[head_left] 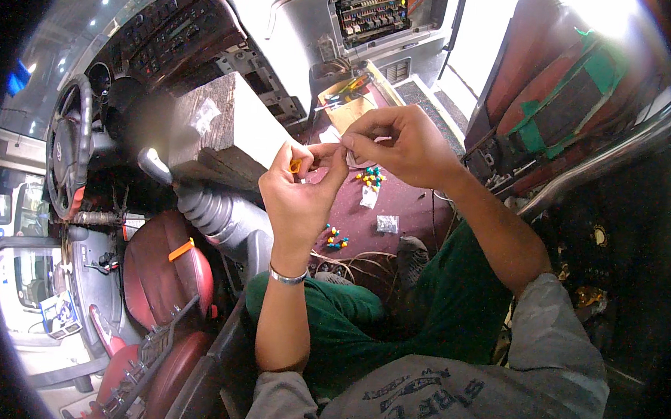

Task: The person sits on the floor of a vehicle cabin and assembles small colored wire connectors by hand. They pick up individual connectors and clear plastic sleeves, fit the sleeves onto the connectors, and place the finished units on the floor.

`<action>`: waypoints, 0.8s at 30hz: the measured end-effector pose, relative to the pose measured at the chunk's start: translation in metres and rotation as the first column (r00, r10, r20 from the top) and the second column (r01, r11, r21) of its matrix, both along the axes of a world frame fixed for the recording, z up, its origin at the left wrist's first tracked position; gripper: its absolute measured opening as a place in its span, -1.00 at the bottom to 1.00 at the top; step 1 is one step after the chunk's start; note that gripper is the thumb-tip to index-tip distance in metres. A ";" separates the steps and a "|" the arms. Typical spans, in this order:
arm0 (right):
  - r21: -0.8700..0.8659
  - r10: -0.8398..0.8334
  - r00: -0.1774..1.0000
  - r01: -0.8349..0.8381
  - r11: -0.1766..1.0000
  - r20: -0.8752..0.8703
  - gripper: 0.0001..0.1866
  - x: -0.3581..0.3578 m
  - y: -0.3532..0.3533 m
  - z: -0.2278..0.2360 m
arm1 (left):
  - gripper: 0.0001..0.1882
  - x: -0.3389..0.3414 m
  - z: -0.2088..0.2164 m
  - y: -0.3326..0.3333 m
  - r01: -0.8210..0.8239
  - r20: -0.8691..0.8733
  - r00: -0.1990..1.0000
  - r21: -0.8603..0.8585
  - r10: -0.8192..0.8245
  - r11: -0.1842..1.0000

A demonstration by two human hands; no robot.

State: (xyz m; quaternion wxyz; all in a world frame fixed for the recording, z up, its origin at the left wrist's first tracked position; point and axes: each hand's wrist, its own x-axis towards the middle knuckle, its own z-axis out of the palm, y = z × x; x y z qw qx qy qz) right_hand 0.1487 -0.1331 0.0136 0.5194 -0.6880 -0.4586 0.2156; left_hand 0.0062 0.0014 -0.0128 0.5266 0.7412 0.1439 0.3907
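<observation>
My left hand (303, 185), palm turned up, has its fingers curled over a small yellow-orange plastic piece (295, 166). Its thumb and fingertips meet those of my right hand (406, 145), which pinches something too small to make out. Below the hands, several small yellow and teal plastic pieces (370, 178) are heaped on the dark red floor (358, 214). A second scatter of such pieces (337, 239) lies nearer to me. A small clear bag (387, 224) rests to the right of that scatter.
A wooden block (227, 122) with a small clear bag on top stands at the left, beside the gear lever (155, 166). Hand tools (352, 90) lie on cardboard ahead, below an uncovered fuse panel (372, 18). Loose wires (355, 264) run near my feet. A metal rail (576, 179) crosses at right.
</observation>
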 end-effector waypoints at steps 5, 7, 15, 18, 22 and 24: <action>0.019 -0.008 0.998 0.007 1.000 0.055 -0.86 -0.001 0.000 -0.005 | -0.46 0.001 -0.001 -0.005 0.049 -0.013 0.999 0.022 -0.048 0.999; 0.025 -0.010 0.997 0.008 1.000 0.081 -0.88 -0.004 0.000 -0.002 | -0.46 0.000 0.000 -0.006 0.055 0.004 0.999 -0.030 -0.054 0.998; 0.119 0.108 0.994 -0.105 0.987 -0.020 -0.82 -0.002 -0.004 0.005 | -0.46 -0.008 0.011 -0.003 -0.073 -0.052 0.995 0.175 0.083 0.982; 0.138 0.169 0.985 -0.164 0.977 -0.029 -0.77 0.001 -0.003 0.004 | -0.46 -0.007 0.012 -0.002 -0.052 0.022 0.999 0.151 0.049 0.987; 0.079 0.117 0.992 -0.112 0.991 -0.052 -0.76 0.000 -0.003 0.003 | -0.46 -0.006 0.007 0.002 -0.045 -0.022 0.999 0.118 0.048 0.992; 0.053 0.097 0.995 -0.095 0.994 -0.033 -0.79 0.000 -0.002 0.002 | -0.47 -0.005 0.005 0.003 -0.015 -0.014 1.000 0.079 0.016 0.997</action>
